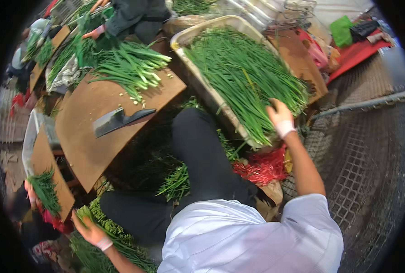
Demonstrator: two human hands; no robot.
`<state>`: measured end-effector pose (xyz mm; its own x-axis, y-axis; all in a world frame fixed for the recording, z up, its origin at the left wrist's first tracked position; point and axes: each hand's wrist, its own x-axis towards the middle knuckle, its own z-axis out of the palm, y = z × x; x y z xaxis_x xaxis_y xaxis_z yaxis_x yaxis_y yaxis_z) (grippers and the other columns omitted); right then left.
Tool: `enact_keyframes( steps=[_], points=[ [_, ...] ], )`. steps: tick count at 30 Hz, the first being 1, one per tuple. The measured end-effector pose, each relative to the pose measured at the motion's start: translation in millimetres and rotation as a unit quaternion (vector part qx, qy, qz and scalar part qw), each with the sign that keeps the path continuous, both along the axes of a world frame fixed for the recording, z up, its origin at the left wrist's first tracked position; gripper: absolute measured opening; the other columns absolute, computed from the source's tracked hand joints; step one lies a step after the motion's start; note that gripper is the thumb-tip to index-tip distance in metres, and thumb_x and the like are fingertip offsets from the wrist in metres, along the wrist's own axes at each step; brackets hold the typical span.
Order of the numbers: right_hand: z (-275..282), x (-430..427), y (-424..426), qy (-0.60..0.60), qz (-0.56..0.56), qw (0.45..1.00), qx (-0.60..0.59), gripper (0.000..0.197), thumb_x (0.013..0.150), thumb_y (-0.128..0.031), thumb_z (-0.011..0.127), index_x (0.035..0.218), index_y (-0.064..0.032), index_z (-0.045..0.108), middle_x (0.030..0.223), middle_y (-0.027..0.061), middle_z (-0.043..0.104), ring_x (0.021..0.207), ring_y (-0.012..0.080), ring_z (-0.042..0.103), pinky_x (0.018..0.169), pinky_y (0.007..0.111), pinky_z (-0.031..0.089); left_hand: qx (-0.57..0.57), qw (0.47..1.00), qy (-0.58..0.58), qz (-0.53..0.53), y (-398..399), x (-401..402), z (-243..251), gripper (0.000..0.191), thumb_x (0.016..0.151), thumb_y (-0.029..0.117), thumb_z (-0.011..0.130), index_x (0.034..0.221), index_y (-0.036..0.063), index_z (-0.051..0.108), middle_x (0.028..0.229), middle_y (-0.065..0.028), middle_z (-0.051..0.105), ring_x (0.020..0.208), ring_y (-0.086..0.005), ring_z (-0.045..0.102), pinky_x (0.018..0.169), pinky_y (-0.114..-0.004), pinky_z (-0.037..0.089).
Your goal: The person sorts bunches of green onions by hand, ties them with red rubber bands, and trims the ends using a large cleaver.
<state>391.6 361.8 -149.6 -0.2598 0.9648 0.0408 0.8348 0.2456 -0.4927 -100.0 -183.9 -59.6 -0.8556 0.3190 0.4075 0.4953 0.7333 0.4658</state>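
Observation:
My right hand (pixel 280 114), in an orange glove with a white cuff, touches the near end of long green scallion-like stalks (pixel 240 75). Its thumb and fingers are spread. These stalks fill a pale plastic crate (pixel 209 94). At lower left, my left hand (pixel 90 232), gloved the same way, is beside a bunch of greens (pixel 84 213) with pale stem ends. Whether it grips that bunch cannot be made out. A cleaver (pixel 108 127) with a dark handle lies on a brown board (pixel 83 136). Cut scallions (pixel 131 66) lie at its far side, with small trimmed ends nearby.
Another person's gloved hand (pixel 94 33) is among greens beyond the board. A further gloved hand (pixel 31 191) is at far left by a green bunch (pixel 45 191). Red plastic strands (pixel 262 165) lie below the crate. Black mesh (pixel 352 170) covers the right side.

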Motion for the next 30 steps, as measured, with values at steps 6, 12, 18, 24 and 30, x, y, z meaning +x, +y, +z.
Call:
enact_keyframes(
  steps=[6, 12, 18, 24, 30],
  points=[
    [-2.7, -10.9, 6.5, -0.026, -0.014, 0.999, -0.034, 0.053, 0.089, -0.04, 0.066, 0.132, -0.0078, 0.062, 0.127, 0.0192, 0.064, 0.119, 0.0358, 0.061, 0.102, 0.044, 0.048, 0.037, 0.987, -0.091, -0.128, 106.6, 39.6, -7.2, 0.042, 0.101, 0.012, 0.056, 0.141, -0.0011, 0.055, 0.142, -0.0163, 0.058, 0.133, -0.0283, 0.052, 0.114, -0.04, 0.037],
    [39.9, -170.6, 7.6, 0.071, 0.175, 0.982, 0.015, 0.065, 0.086, -0.041, 0.068, 0.137, -0.0013, 0.057, 0.137, 0.023, 0.058, 0.131, 0.0368, 0.052, 0.113, 0.043, 0.039, 0.161, 0.905, -0.344, -0.191, 224.8, 47.4, -10.3, 0.039, 0.102, 0.012, 0.054, 0.136, -0.0063, 0.057, 0.137, -0.0154, 0.061, 0.128, -0.0232, 0.056, 0.11, -0.034, 0.042],
    [46.4, -382.3, 94.6, 0.074, 0.271, 0.959, -0.028, 0.095, 0.082, -0.068, 0.06, 0.142, 0.0054, 0.049, 0.132, 0.0266, 0.062, 0.125, 0.0406, 0.058, 0.107, 0.045, 0.044, 0.398, 0.7, -0.58, -0.125, 381.6, -38.3, -26.1, 0.074, 0.102, 0.036, 0.059, 0.155, -0.0054, 0.027, 0.162, -0.023, 0.028, 0.149, -0.0371, 0.031, 0.114, -0.047, 0.037],
    [38.2, -492.3, 126.2, 0.006, 0.238, 0.959, -0.156, 0.109, 0.078, -0.079, 0.057, 0.147, 0.0039, 0.042, 0.137, 0.0292, 0.058, 0.126, 0.0401, 0.058, 0.107, 0.044, 0.046, 0.426, 0.657, -0.621, 0.033, 481.7, -117.0, -64.9, 0.058, 0.098, 0.05, 0.061, 0.132, 0.0077, 0.043, 0.123, -0.012, 0.039, 0.101, -0.0273, 0.036, 0.078, -0.04, 0.035],
    [29.9, -519.9, 46.0, -0.003, 0.275, 0.956, -0.105, 0.106, 0.079, -0.068, 0.063, 0.153, 0.0022, 0.035, 0.144, 0.027, 0.051, 0.137, 0.0347, 0.047, 0.114, 0.042, 0.037, 0.359, 0.613, -0.704, -0.001, 512.3, -146.4, -86.6, 0.097, 0.091, 0.065, 0.063, 0.152, -0.0043, 0.035, 0.157, -0.0234, 0.039, 0.143, -0.0354, 0.04, 0.117, -0.053, 0.03]
  ],
)
